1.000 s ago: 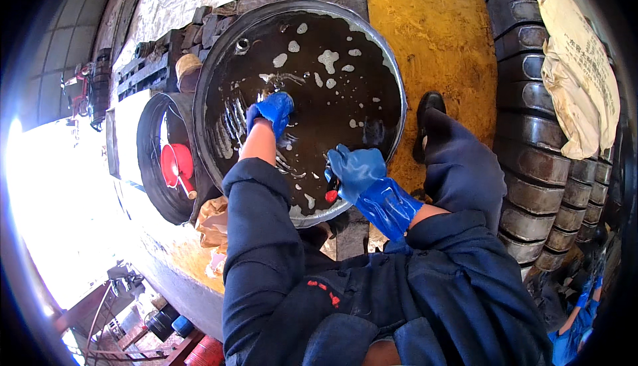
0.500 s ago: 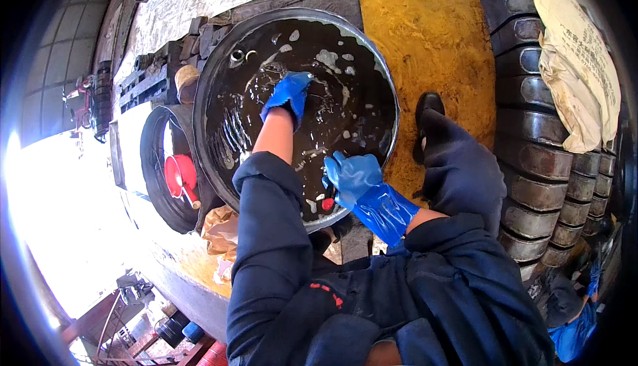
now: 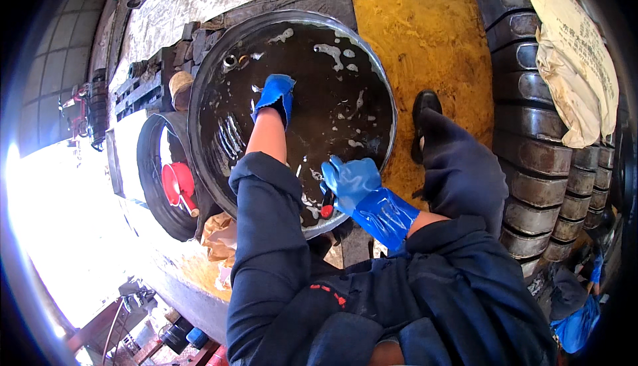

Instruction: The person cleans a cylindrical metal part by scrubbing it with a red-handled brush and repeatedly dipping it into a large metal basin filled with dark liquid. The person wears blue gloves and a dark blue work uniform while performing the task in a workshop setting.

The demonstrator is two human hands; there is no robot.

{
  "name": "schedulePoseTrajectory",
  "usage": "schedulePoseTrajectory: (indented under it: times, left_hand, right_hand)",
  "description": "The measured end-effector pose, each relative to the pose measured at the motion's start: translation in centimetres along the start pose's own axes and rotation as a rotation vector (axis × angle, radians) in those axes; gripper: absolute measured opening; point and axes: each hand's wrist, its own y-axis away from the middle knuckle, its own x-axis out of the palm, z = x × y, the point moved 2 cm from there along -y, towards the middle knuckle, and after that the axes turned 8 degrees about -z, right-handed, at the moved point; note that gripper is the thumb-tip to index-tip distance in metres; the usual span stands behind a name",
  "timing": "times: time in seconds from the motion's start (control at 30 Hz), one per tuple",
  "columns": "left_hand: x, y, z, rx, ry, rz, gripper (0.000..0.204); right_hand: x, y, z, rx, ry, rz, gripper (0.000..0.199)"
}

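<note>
A wide round tub (image 3: 195, 110) with a grey rim holds dark liquid with pale foam patches on it. My left hand (image 3: 275, 95), in a blue glove, reaches into the liquid left of the tub's middle; its fingers are hidden. Above the near right rim, my right hand (image 3: 352, 183), in a long blue rubber glove, is closed around a tool with a black and red handle (image 3: 326, 210). The tool's working end cannot be made out. A small metal ring (image 3: 230, 61) shows near the tub's far left side.
Left of the tub stands a black round container (image 3: 149, 186) with a red dipper (image 3: 178, 181) in it. Crumpled brown paper (image 3: 219, 238) lies nearby. Thick ribbed dark metal parts (image 3: 531, 123) line the right side, a cream sack (image 3: 577, 60) over them. Yellow flooring (image 3: 425, 33) runs between.
My left hand has shifted slightly left in the liquid, and the foam patches have drifted. Beside my right hand, more of the tool's black and red handle shows.
</note>
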Motion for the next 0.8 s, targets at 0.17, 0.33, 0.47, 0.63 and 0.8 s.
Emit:
schedulePoseTrajectory:
  times: [0.17,0.33,0.47,0.63,0.8]
  left_hand:
    - [7.7,-5.6,3.0,0.421,-0.716,-0.096,0.03]
    - [10.5,-5.0,5.5,0.406,-0.787,-0.091,0.024]
    - [9.5,-5.6,2.9,0.612,-0.893,-0.194,0.021]
    - [10.6,-5.8,3.1,0.699,-1.087,-0.124,0.02]
    - [8.2,-6.0,0.9,0.247,-0.435,-0.217,0.025]
  right_hand:
    - [0.7,0.6,-0.7,-0.045,0.021,-0.245,0.047]
    - [-1.1,-0.1,1.9,-0.077,-0.028,-0.073,0.046]
    - [2.7,0.5,-0.5,0.006,-0.098,-0.282,0.039]
    - [0.6,0.3,0.2,-0.03,-0.043,-0.192,0.041]
    - [4.0,0.4,-0.7,-0.043,-0.077,-0.329,0.042]
